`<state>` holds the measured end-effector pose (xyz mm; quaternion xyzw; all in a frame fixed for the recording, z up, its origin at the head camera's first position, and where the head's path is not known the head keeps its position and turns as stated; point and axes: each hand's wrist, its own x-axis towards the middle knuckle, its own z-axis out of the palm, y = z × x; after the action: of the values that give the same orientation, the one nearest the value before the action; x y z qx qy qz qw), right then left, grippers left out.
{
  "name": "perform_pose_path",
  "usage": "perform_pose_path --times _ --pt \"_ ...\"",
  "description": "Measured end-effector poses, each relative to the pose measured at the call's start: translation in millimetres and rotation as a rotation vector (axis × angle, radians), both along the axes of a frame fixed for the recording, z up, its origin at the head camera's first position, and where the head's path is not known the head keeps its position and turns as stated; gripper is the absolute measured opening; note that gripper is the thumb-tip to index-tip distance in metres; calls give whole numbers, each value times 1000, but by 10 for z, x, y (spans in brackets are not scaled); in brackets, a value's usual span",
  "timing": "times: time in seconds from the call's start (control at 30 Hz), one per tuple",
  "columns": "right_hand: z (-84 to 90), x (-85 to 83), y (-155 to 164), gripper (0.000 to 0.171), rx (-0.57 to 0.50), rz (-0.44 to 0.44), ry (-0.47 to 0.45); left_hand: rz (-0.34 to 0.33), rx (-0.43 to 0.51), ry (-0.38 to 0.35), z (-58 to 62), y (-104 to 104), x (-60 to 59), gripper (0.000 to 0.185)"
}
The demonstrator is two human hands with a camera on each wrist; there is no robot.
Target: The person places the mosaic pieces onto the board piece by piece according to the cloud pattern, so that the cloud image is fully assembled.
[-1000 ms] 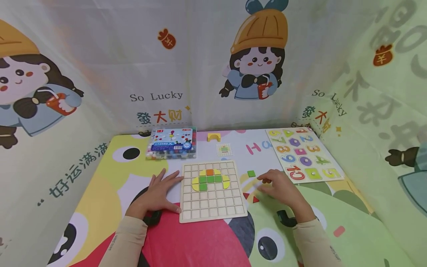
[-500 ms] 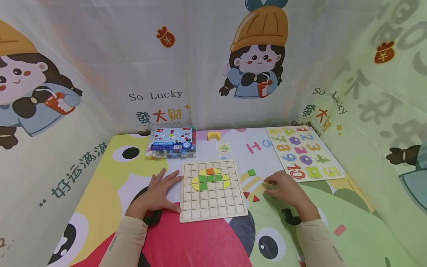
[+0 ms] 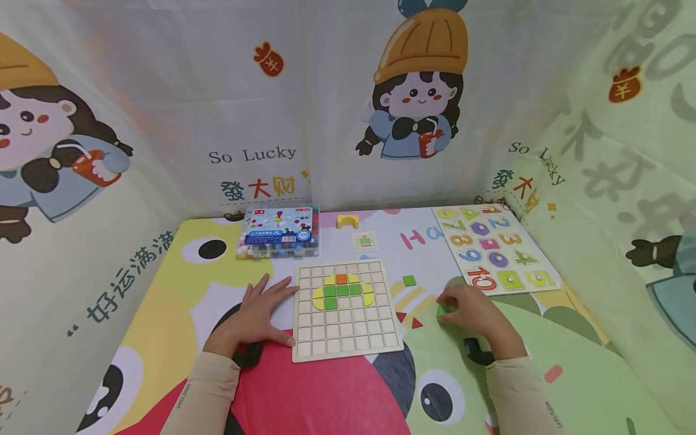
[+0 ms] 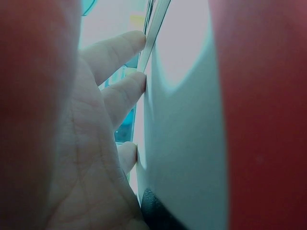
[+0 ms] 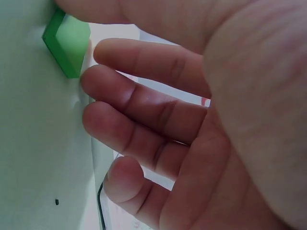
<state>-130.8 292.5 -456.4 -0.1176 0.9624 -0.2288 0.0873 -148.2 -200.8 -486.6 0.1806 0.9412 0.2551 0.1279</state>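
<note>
My left hand [image 3: 255, 317] lies with spread fingers at the left edge of a wooden grid board [image 3: 348, 335]. In the left wrist view its fingertips [image 4: 139, 43] touch that edge. Yellow curved pieces, several green squares and one orange square [image 3: 341, 279] form a shape on the board. To the right, my right hand [image 3: 473, 311] pinches a green tile [image 3: 443, 310] between thumb and fingers at the tabletop. The right wrist view has this green tile [image 5: 72, 40] partly covered by the thumb, while the other fingers are bent loosely.
Another green square [image 3: 409, 280] and two red triangles [image 3: 416, 323] lie between board and right hand. Behind stand a small pattern card [image 3: 365, 242], a yellow arch block [image 3: 348, 222] and a clear box [image 3: 280, 232]. A number puzzle board [image 3: 495, 251] lies at right.
My right hand has moved right, away from the loose green square and red triangles, and now has a green tile at its fingertips. The left hand and board have stayed put.
</note>
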Motion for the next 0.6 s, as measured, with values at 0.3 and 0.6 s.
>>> perform_pose_path --times 0.3,0.6 --pt "4 11 36 30 -14 8 -36 -5 2 9 -5 0 -4 117" --pt "-24 -6 35 23 -36 -20 -40 -3 16 11 -12 -2 8 117"
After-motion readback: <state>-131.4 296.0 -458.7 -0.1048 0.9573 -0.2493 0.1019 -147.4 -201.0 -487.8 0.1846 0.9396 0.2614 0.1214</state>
